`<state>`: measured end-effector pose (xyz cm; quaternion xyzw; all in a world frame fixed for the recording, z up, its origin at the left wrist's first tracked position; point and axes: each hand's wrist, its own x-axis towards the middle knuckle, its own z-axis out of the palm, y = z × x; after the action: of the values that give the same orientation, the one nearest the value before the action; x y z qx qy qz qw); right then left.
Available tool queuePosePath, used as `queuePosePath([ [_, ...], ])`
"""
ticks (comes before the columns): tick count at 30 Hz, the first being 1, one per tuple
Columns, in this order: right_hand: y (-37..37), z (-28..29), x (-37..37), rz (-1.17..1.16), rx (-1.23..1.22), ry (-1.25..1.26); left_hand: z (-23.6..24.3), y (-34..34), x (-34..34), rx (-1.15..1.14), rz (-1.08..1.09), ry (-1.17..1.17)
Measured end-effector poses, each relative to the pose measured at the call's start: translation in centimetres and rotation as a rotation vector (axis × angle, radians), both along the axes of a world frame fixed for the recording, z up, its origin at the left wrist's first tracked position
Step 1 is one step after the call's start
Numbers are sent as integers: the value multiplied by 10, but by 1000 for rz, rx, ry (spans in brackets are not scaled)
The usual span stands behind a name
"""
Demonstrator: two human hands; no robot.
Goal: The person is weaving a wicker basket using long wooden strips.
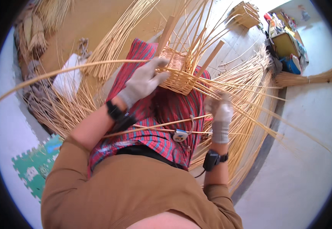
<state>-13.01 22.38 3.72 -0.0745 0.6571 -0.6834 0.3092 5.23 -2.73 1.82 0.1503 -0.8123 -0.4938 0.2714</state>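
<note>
Gloved hands flanked an unfinished woven basket (179, 82) on a worker's lap.
We saw it resting on striped cloth (137, 51), the lap apparently serving as a bench. The left hand (145, 79) pinched its left rim between thumb and fingers, seemingly for steadiness; the right hand (221, 110) was among strands (208, 91) trailing rightward, too blurred for us to tell its grip.

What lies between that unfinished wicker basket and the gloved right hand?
In the head view, pale weaving strands span from the unfinished wicker basket to the gloved right hand, partly over striped cloth.
</note>
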Motion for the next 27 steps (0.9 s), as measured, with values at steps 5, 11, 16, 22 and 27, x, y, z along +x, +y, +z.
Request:
queuePosePath([
  [5, -105, 60, 88, 498, -134, 911, -48, -49, 36, 696, 74, 141],
  [11, -178, 21, 128, 896, -345, 1329, -30, -70, -22, 1092, -340, 423],
  [16, -125, 10, 122, 760, -264, 1169, -14, -49, -42, 1066, -273, 222],
  [22, -113, -60, 23, 226, -1136, -215, -16, -46, -53, 1105, -231, 199],
  [27, -90, -17, 34, 46, -632, 13, -4, -46, -43, 833, -257, 106],
])
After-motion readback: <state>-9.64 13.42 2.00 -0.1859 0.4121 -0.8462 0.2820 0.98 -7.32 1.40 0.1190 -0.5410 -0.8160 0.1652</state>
